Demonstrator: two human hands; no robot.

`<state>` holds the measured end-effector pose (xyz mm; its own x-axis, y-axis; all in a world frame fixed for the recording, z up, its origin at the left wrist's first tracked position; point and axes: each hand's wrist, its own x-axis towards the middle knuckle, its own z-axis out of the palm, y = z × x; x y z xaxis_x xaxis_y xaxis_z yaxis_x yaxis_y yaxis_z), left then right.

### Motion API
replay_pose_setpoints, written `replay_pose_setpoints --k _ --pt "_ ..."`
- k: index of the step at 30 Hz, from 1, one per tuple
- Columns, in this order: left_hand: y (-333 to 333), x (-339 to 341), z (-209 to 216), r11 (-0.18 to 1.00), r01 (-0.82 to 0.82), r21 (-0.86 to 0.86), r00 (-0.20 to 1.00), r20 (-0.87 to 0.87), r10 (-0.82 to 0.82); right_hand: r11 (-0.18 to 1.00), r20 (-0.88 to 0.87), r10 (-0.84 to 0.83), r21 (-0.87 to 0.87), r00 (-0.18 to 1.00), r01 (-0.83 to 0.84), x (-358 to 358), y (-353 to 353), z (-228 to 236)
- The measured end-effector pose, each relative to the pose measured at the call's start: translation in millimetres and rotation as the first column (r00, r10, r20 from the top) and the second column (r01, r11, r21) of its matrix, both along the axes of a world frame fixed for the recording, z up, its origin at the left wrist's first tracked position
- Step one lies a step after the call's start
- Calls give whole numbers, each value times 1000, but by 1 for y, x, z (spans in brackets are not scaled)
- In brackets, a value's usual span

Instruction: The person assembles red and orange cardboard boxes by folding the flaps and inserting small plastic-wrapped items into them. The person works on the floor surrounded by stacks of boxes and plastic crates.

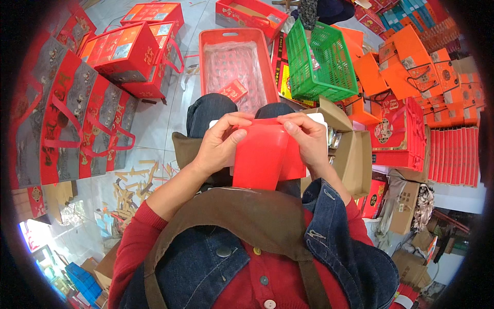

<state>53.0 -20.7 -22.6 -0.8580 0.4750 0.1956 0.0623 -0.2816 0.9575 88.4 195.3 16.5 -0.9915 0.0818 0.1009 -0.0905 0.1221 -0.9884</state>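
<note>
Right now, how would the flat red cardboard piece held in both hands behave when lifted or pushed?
The flat red cardboard piece probably feels light: the left hand and right hand pinch only its top edge. It likely bends easily, since it looks thin and creased. Its smooth face may be a little slippery.

The single head camera looks steeply down from close above the person's lap (242,110), floor (154,123) spreading far beyond.

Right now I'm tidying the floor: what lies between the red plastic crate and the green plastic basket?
In the head view, flat red and yellow printed packs lie on the floor between the red plastic crate and the green plastic basket.
</note>
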Motion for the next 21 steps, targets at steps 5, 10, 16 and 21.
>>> replay_pose_setpoints --k 5,10,16,21 --pt "-1 1 0 1000 15 13 1000 9 -15 991 116 128 24 985 -132 -18 8 8" --pt "0 2 -6 997 -71 -4 997 -5 71 999 59 14 51 998 -17 -9 -12 3" --pt "-1 5 -2 998 -56 5 998 5 56 992 -53 126 -25 991 -127 5 -6 -3" --pt "-7 -5 1 991 30 -131 997 -60 -39 972 8 191 137 981 -191 7 -2 -8"
